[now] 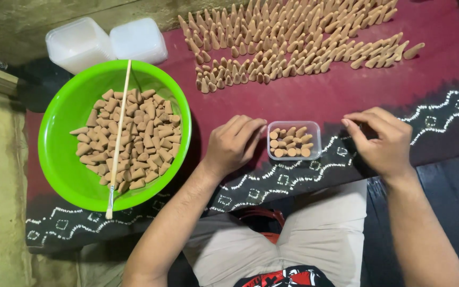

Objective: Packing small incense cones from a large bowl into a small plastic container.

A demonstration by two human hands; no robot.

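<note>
The person's left hand (pixel 233 144) is resting on the dark red patterned cloth (pixel 346 95) that is covering the tabletop, its fingers (pixel 251 130) curled loosely and empty, their tips touching the left wall of a small clear rectangular plastic box (pixel 294 140). The box is sitting between the two hands at the near edge of the cloth, and it is holding a tight layer of tan cone-shaped incense pieces (pixel 290 143) lying on their sides. The right hand (pixel 383 139) is hovering just beside the box's right wall, its fingers (pixel 358 121) bent and pinched toward the thumb; whether they are gripping anything I cannot tell, since the palm is hiding the tips.

To the left, a round bright green plastic bowl (pixel 59 154) is holding a loose heap of the same tan cones (pixel 131 138), and a thin pale wooden stick (pixel 119 135) is lying across the bowl from its far rim to its near rim. Behind the bowl, two empty translucent white plastic boxes (pixel 107 42) are sitting side by side. Across the far part of the cloth, many rows of tan cones (pixel 288 42) are standing upright, some leaning or lying flat at the right end.
</note>
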